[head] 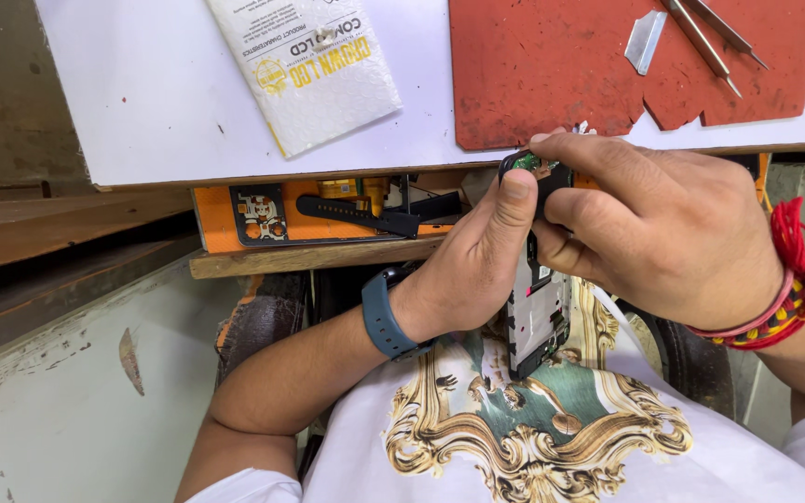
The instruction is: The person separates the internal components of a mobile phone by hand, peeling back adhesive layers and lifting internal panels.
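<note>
**Both hands on an opened phone below the bench edge**

The person's left hand (pixel 472 270) and right hand (pixel 654 228) are both clamped on an opened phone frame (pixel 538 312), held upright over the lap, just near of the white bench top (pixel 142 102). On the bench, far right, lies a worn red mat (pixel 552 65) bearing tweezers (pixel 705 37) and a thin metal blade (pixel 645 39); to the left rests a white padded pouch (pixel 314 70). Under the top, an orange shelf (pixel 225 219) holds small parts. A scuffed pale wall panel (pixel 67 391) stands near left.
</note>
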